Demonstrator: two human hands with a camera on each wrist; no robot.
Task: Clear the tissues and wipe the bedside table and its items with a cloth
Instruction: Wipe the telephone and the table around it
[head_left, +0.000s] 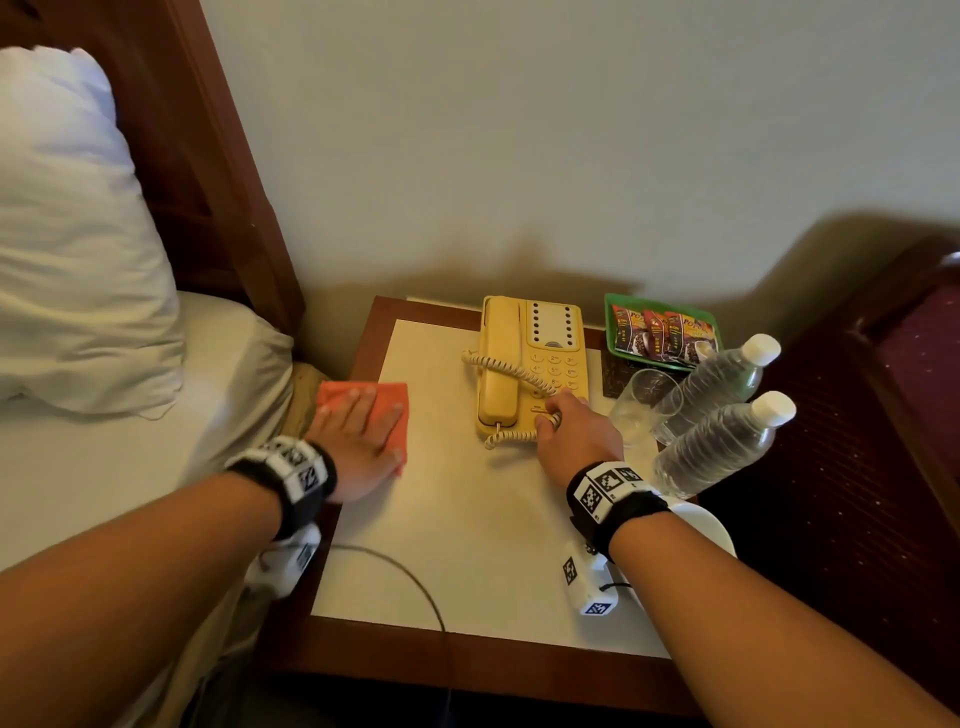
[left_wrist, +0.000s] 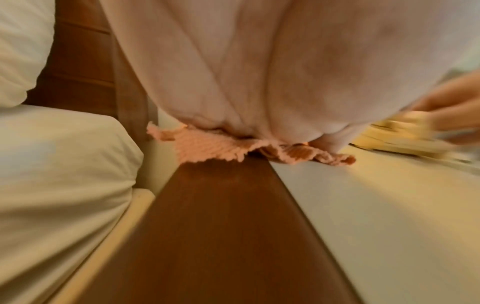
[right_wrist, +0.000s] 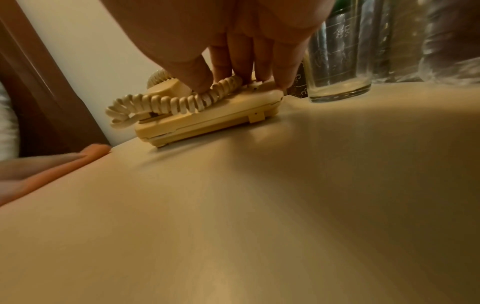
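1. Cloth (head_left: 382, 415), orange and folded, lies at the left edge of the bedside table (head_left: 467, 545), partly over the wooden rim beside the bed (head_left: 130, 467).
2. My left hand (head_left: 358, 441) lies flat on the cloth, fingers straight and spread, pressing it down onto the tabletop.
3. My right hand (head_left: 574, 436) rests on the near end of the yellow telephone (head_left: 530, 364); in the right wrist view my fingertips (right_wrist: 265, 70) press down on the base and my thumb sits on the coiled cord (right_wrist: 176, 100). I cannot tell whether the fingers curl round anything.
4. The telephone stands toward the far middle of the table, handset in its cradle.
5. To its right stands a drinking glass (head_left: 644, 405), and just beside that two capped water bottles (head_left: 722, 441).
6. At the far right corner a green tray (head_left: 660, 332) holds sachets.
7. A white pillow (head_left: 67, 234) lies on the bed, far left.
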